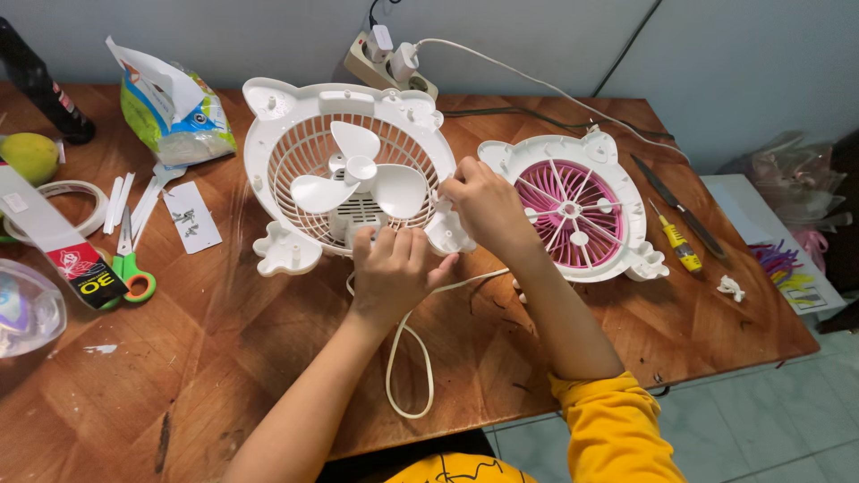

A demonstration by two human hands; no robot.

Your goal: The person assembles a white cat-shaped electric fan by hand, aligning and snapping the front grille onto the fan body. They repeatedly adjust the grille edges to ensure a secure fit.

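A white fan body point(295, 121) with a three-blade white propeller point(361, 172) lies flat on the wooden table point(206, 358). My left hand point(394, 268) rests on its near rim, fingers curled over the edge. My right hand point(483, 204) pinches at the fan's right rim, by a round white foot point(447, 234). Whether something small sits between those fingers is hidden. To the right of the fan lies its detached white front cover with a pink grille point(573, 210). A white cord point(407, 358) loops off the table's near edge.
A yellow-handled screwdriver point(680, 246) and a dark knife point(680, 207) lie at the right. A power strip point(389, 63) sits at the back. On the left are green scissors point(130, 268), a tape roll point(63, 192), a snack bag point(174, 112), a dark bottle point(40, 85) and a green fruit point(29, 156).
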